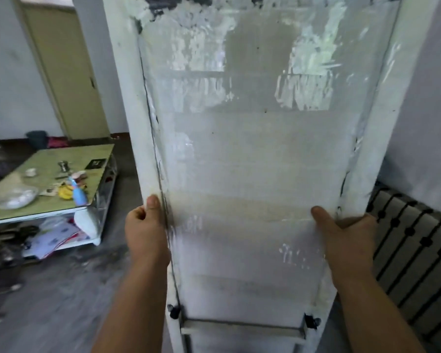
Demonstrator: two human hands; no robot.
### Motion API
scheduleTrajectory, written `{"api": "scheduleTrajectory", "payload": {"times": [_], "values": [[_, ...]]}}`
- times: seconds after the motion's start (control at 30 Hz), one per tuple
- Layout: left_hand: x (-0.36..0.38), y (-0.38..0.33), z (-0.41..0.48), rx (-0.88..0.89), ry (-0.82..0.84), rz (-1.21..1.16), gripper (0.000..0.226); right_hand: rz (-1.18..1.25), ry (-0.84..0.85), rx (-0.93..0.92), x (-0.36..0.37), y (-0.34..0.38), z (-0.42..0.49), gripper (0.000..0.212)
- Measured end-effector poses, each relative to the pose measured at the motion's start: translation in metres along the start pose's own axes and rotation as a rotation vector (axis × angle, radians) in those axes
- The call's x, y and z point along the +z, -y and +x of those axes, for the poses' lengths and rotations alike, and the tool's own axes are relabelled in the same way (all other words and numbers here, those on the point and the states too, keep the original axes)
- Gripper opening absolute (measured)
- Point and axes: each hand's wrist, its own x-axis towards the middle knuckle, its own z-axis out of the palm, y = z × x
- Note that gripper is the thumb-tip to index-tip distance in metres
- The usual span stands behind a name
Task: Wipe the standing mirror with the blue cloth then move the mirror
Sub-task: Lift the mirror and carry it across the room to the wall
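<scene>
Between the two hands stood the mirror point(252, 149), upright. Left hand point(145, 225) gripped its left frame edge, right hand point(346, 235) its right edge. Judged: moving step in hand; next needs a level lift, steering clear of the tabletop point(49, 156) beyond the left hand.

We see the mirror point(239, 161) as a grey-white panel with patchy white smears and white edges. The surface point(49, 159) is pale green, rimmed in white, and carries a light blue bottle point(79, 194) and yellow bananas point(64, 192). The door point(66, 72) is beige and the floor point(69, 289) is dark grey.
</scene>
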Motion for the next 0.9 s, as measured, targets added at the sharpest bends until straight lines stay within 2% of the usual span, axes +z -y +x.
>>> {"api": "scheduleTrajectory", "payload": {"times": [0.13, 0.27, 0.5, 0.67, 0.9], "values": [[-0.043, -0.004, 0.052, -0.021, -0.083, 0.082, 0.043, 0.032, 0.038, 0.008, 0.070, -0.002, -0.024, 0.049], [-0.083, -0.006, 0.106, -0.031, -0.135, 0.106, 0.046, 0.050, 0.085, 0.005, 0.140, 0.002, -0.052, 0.051], [-0.122, -0.004, 0.191, -0.019, -0.217, 0.002, 0.042, 0.077, 0.165, 0.048, 0.240, 0.010, -0.074, 0.053], [-0.128, 0.004, 0.251, -0.025, -0.285, 0.035, 0.044, 0.125, 0.213, 0.033, 0.306, 0.017, -0.068, 0.055], [-0.095, 0.018, 0.346, -0.005, -0.348, 0.023, 0.044, 0.143, 0.310, 0.015, 0.423, 0.012, -0.019, 0.063]]}}
